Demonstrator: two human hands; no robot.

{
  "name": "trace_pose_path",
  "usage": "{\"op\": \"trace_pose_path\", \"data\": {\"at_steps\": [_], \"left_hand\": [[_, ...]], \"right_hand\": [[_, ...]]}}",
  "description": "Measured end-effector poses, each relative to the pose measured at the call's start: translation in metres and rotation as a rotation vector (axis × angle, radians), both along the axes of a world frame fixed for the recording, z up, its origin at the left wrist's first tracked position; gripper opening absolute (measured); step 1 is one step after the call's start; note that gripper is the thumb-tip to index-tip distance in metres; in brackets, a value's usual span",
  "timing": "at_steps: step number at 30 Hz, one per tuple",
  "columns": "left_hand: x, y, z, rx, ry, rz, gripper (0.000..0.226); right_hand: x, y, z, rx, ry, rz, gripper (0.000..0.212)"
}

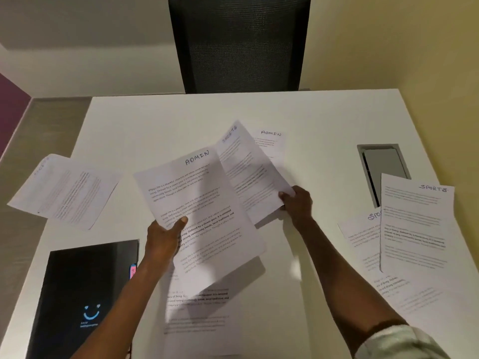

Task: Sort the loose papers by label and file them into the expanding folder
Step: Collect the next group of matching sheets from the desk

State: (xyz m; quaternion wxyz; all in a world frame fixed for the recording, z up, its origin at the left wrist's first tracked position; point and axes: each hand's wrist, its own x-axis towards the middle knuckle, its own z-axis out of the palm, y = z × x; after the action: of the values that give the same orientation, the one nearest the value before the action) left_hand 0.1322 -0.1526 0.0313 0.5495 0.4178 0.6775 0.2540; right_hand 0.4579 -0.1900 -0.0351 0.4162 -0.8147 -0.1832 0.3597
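Looking down at the white table [155, 120], I counted seven sheets in all, give or take what was hidden under others. The left hand [162, 238] had its thumb and fingers pinched on the lower left edge of an ADMIN sheet [199, 206], held up off the table in the middle of the frame. The right hand [298, 203] was clamped on the bottom corner of a second sheet [251, 172], right of centre, whose label looked like SPORTS but was too tilted for me to be sure. The two held sheets overlapped.

Behind them, a second ADMIN page [272, 143] lay flat on the table, partly covered. Over at the right edge were two SPORTS pages: the top one [414, 224] overlapped the lower one [363, 239], where only the start of the label showed. One more sheet [64, 190] hung over the table's left edge, label too blurry to read. Another page [199, 307] lay flat at bottom centre under the held ADMIN sheet, heading covered.

The black folder [85, 288] with a blue smiley sat closed in the lower left corner. One black mesh chair [238, 45] stood at the top, and one grey cutout [383, 167] was in the table's upper right. No papers in the folder that I could see.
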Motion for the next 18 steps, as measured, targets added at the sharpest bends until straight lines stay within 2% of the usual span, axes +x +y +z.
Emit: {"op": "trace_pose_path", "data": {"at_steps": [2, 5, 7, 9, 11, 13, 14, 16, 18], "left_hand": [[-0.002, 0.005, -0.003, -0.005, 0.002, 0.007, 0.048], [-0.008, 0.007, -0.008, -0.029, 0.0, 0.017, 0.046], [-0.012, 0.008, -0.012, -0.047, -0.006, 0.021, 0.043], [-0.014, 0.009, -0.014, -0.065, 0.0, 0.034, 0.044], [-0.016, 0.009, -0.015, -0.078, 0.019, 0.049, 0.051], [-0.017, 0.008, -0.015, -0.082, 0.032, 0.063, 0.055], [-0.018, 0.008, -0.015, -0.088, 0.027, 0.077, 0.055], [-0.02, 0.007, -0.014, -0.101, 0.018, 0.094, 0.053], [-0.021, 0.006, -0.01, -0.101, 0.005, 0.101, 0.044]], "right_hand": [[0.025, -0.012, 0.005, 0.066, 0.086, -0.12, 0.009], [0.07, -0.031, 0.008, 0.049, 0.142, -0.256, 0.019], [0.098, -0.042, 0.006, -0.024, 0.073, -0.325, 0.025], [0.114, -0.047, 0.006, -0.204, -0.154, -0.318, 0.035], [0.108, -0.044, 0.009, -0.413, -0.543, -0.196, 0.048], [0.082, -0.032, 0.012, -0.332, -0.888, -0.05, 0.048], [0.062, -0.022, 0.015, -0.217, -0.947, 0.061, 0.045], [0.019, -0.002, 0.01, -0.04, -0.831, 0.356, 0.046], [-0.022, 0.01, 0.0, -0.101, -0.755, 0.695, 0.056]]}}
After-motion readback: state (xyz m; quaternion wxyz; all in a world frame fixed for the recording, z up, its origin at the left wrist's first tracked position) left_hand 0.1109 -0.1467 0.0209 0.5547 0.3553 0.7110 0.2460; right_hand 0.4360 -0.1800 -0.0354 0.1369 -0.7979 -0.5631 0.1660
